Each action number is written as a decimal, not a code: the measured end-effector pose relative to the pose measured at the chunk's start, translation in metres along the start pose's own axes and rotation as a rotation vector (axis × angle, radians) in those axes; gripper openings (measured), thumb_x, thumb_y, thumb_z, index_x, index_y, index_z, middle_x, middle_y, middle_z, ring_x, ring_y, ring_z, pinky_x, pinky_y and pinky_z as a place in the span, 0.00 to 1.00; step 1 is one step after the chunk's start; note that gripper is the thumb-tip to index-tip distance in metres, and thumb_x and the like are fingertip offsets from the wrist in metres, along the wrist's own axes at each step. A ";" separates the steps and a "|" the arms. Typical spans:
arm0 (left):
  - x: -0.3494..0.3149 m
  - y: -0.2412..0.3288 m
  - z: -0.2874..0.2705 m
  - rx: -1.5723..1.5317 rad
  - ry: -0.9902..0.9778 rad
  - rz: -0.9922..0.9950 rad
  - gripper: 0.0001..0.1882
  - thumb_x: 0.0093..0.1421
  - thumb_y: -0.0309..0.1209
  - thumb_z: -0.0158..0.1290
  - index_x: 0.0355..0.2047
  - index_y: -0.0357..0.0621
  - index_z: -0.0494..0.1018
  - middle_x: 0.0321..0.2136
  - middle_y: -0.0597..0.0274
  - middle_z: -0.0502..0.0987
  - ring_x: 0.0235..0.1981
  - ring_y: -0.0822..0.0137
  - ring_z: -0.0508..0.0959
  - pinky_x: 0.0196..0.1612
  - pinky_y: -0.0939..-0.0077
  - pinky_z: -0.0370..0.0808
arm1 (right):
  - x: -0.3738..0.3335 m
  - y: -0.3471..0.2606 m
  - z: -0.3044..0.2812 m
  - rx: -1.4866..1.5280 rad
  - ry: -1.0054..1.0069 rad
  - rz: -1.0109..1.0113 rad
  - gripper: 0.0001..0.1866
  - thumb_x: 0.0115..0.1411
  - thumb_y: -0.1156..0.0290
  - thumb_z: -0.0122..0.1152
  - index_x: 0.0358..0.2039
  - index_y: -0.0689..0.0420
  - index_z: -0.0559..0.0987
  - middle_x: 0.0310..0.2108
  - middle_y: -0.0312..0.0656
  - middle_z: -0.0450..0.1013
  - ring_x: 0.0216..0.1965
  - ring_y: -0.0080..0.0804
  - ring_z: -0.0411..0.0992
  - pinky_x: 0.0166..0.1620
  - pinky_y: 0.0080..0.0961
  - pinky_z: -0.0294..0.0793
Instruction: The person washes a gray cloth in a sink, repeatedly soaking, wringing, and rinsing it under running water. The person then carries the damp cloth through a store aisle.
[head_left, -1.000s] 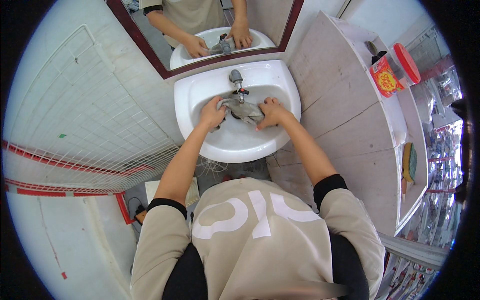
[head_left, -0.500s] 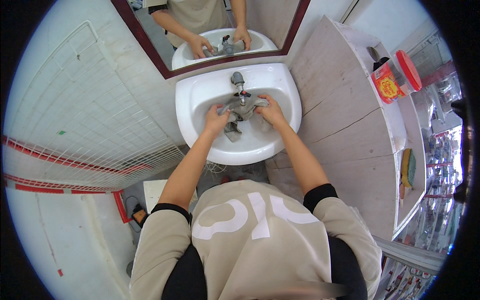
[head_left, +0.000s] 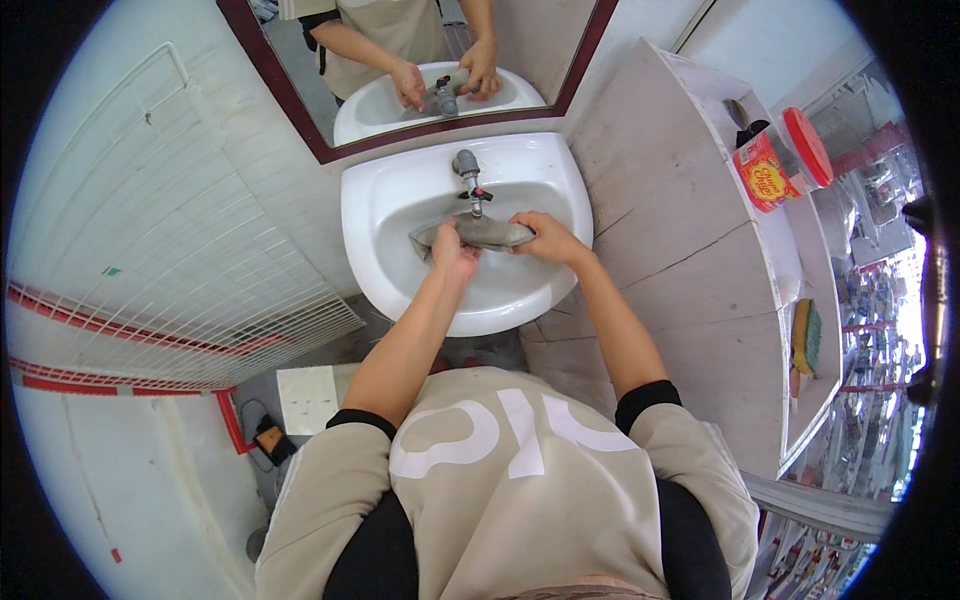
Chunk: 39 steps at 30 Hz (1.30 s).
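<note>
A wet grey cloth (head_left: pixel 492 233) is bunched lengthwise under the tap (head_left: pixel 473 185), above the bowl of the white washbasin (head_left: pixel 362 225). My left hand (head_left: pixel 455 252) grips it near the left part, thumb on top and fingers underneath. One end of the cloth hangs out to the left of that hand. At the right end my right hand (head_left: pixel 548 238) is closed around the cloth, some of its fingers hidden below. Whether water is running cannot be made out.
Behind the basin hangs a dark-red framed mirror (head_left: pixel 325 152). A white wire rack (head_left: pixel 215 260) leans at the left. On the right, a wooden shelf unit (head_left: pixel 690 270) holds a plastic jar with a red lid (head_left: pixel 808 148) and a yellow-green sponge (head_left: pixel 806 338).
The cloth was spread and crumpled low in the bowl; now it is lifted and gathered into a long roll under the tap. My left hand has moved right, closer to my right hand.
</note>
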<state>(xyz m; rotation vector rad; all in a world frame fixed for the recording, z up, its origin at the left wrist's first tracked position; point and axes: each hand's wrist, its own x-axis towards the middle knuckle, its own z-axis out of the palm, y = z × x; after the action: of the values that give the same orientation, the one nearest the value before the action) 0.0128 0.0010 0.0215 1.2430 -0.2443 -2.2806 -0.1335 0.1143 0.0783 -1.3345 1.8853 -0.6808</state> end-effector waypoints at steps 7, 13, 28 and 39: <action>0.010 0.003 -0.004 -0.206 -0.024 -0.006 0.15 0.62 0.29 0.45 0.48 0.40 0.65 0.45 0.55 0.71 0.47 0.57 0.73 0.55 0.61 0.70 | 0.006 -0.017 0.047 -0.493 0.275 -0.106 0.36 0.38 0.55 0.74 0.51 0.47 0.74 0.56 0.48 0.66 0.60 0.45 0.58 0.56 0.64 0.51; -0.006 0.013 -0.009 -0.097 0.007 -0.079 0.19 0.63 0.40 0.46 0.48 0.40 0.64 0.45 0.52 0.65 0.46 0.53 0.68 0.55 0.47 0.66 | 0.029 -0.017 0.042 -0.300 0.064 0.063 0.39 0.40 0.64 0.73 0.56 0.52 0.70 0.49 0.46 0.70 0.58 0.43 0.62 0.60 0.44 0.58; -0.045 0.008 -0.006 0.191 -0.239 -0.346 0.30 0.63 0.53 0.40 0.59 0.48 0.61 0.59 0.50 0.59 0.61 0.43 0.55 0.57 0.25 0.48 | 0.007 -0.003 0.056 1.427 0.183 -0.061 0.20 0.56 0.70 0.63 0.48 0.58 0.69 0.42 0.41 0.73 0.43 0.32 0.73 0.48 0.32 0.75; -0.015 -0.018 -0.003 -0.153 -0.193 -0.210 0.31 0.66 0.56 0.31 0.57 0.46 0.61 0.55 0.51 0.67 0.54 0.49 0.69 0.53 0.42 0.66 | 0.021 -0.018 0.081 1.751 0.335 0.070 0.20 0.59 0.51 0.59 0.41 0.54 0.71 0.37 0.42 0.73 0.41 0.38 0.74 0.48 0.40 0.74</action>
<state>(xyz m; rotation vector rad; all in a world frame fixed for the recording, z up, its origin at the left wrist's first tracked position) 0.0151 0.0242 0.0237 1.0135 -0.0055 -2.5491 -0.0632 0.0872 0.0374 0.0241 0.7800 -1.8889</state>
